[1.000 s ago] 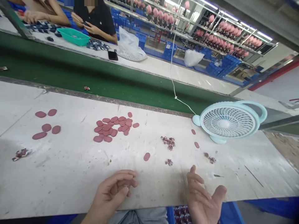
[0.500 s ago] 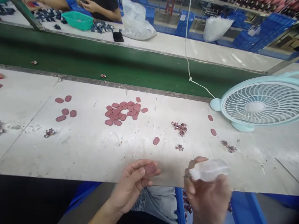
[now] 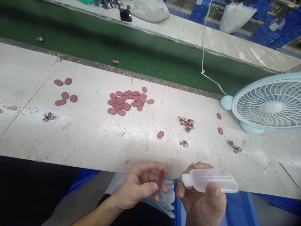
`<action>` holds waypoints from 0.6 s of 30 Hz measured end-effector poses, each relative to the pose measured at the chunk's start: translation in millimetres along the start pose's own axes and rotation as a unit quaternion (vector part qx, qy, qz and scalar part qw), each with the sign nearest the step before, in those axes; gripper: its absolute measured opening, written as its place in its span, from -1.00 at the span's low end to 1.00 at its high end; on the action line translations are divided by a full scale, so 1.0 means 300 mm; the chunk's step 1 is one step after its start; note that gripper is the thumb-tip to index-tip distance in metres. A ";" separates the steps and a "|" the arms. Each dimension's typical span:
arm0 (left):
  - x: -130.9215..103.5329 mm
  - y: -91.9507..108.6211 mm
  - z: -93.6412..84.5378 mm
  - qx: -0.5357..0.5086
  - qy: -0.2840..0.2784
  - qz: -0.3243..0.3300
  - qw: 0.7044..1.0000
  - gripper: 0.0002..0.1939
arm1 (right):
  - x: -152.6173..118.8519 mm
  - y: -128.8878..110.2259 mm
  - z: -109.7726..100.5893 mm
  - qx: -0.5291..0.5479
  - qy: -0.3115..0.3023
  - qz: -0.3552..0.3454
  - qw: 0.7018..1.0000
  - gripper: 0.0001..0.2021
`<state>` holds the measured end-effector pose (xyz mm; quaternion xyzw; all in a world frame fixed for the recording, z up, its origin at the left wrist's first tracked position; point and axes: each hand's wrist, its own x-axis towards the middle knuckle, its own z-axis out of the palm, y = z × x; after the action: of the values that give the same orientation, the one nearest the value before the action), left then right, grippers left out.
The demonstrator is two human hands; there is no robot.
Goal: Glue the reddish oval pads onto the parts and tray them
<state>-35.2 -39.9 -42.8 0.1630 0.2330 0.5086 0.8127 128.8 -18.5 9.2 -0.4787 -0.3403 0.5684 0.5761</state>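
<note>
Between the thumb and fingers of my left hand (image 3: 143,183) is a small reddish oval disc (image 3: 160,179), turned nearly edge-on. My right hand (image 3: 203,197) grips a translucent squeeze bottle (image 3: 211,180) lying sideways, its thin dark nozzle tip (image 3: 177,180) pointing left at the disc, a short gap away. Beyond my hands a single oval disc (image 3: 160,135) lies on the white table (image 3: 94,141). A pile of similar discs (image 3: 119,102) sits farther off. Small dark-red and white bow-like pieces (image 3: 187,123) form a cluster right of the pile, with one more piece (image 3: 184,143) nearer me.
A light-blue fan (image 3: 270,105) stands at the right, its white cord (image 3: 203,53) running upward. Behind the table runs a green belt (image 3: 94,44) carrying a few small pieces. Several discs (image 3: 65,95) lie at left. A blue bin (image 3: 242,207) is below the table edge.
My left hand has turned the disc from face-up to nearly edge-on. The bottle's nozzle has come closer to it, and the view has tilted downward.
</note>
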 end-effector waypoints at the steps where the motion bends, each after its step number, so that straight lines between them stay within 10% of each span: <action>1: -0.001 -0.007 0.000 0.007 0.000 0.001 1.000 -0.62 | -0.001 -0.002 0.010 -0.003 0.019 -0.005 1.000 -0.68; 18: -0.017 -0.019 0.044 0.060 0.078 -0.004 0.995 -0.71 | -0.059 0.032 0.085 -0.151 0.148 -0.153 0.965 -0.79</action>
<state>-25.7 -47.3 -33.4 0.1699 0.3264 0.5020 0.7827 99.7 -32.6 10.6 -0.5812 -0.4019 0.3388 0.6212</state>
